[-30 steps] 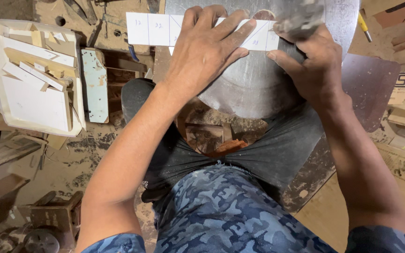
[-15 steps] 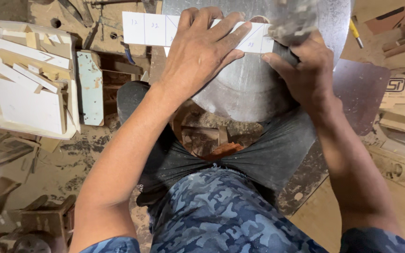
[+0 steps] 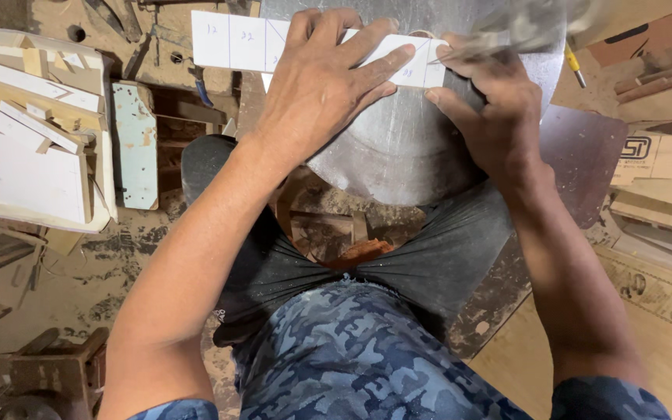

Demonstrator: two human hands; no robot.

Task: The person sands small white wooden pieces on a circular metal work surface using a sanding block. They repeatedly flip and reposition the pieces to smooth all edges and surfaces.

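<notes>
- Now, from the head camera, your left hand (image 3: 316, 85) lies flat with fingers spread, pressing the white marked strip (image 3: 235, 43) onto the round metal plate (image 3: 398, 148).
- Your right hand (image 3: 491, 117) is closed around a blurred tool (image 3: 507, 35) whose tip meets the strip's right end; half a second ago its head sat bunched above your knuckles, so the stroke is under way.
- Meanwhile the strip has kept its place under your palm, so the pencilled lines stay lined up.
- At your left, a white tray of offcuts (image 3: 33, 132) rests on the dusty floor (image 3: 118, 272).
</notes>
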